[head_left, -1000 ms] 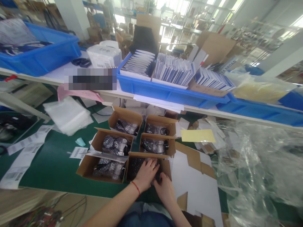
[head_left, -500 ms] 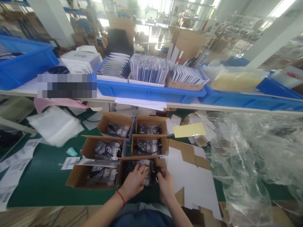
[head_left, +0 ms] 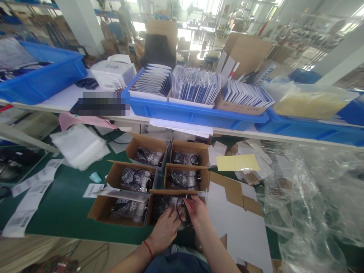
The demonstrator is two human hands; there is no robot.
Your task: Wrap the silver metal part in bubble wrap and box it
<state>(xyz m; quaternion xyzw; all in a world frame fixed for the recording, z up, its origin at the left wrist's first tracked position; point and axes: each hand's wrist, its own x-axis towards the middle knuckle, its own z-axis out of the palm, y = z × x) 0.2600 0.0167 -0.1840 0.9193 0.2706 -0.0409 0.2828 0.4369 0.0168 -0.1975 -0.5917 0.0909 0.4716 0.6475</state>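
My right hand (head_left: pixel 196 211) pinches the end of a black cable (head_left: pixel 178 209) over the near right cardboard box (head_left: pixel 151 212). The cable curves down between my two hands. With fingers spread, my left hand (head_left: pixel 166 228) rests over a bubble-wrapped item (head_left: pixel 161 203) inside that box. Part of this item is hidden under my hands. Just left stands another open box (head_left: pixel 98 212) holding a bubble-wrapped item (head_left: pixel 127 208). Behind, several more open boxes hold similar wrapped items with black cables, such as the cable (head_left: pixel 139 172) in the middle left box.
Flattened cardboard (head_left: pixel 236 220) lies at the right, beside crumpled clear plastic (head_left: pixel 309 212). Yellow paper (head_left: pixel 238 162), a label strip (head_left: pixel 34 204) and clear bags (head_left: pixel 81 146) lie around the boxes. A shelf edge (head_left: pixel 136 118) with blue bins (head_left: pixel 196 113) crosses behind.
My right hand has moved toward the back of the near right box, drawing the black cable into a curve. My left hand stays over the wrapped item. The view has shifted left.
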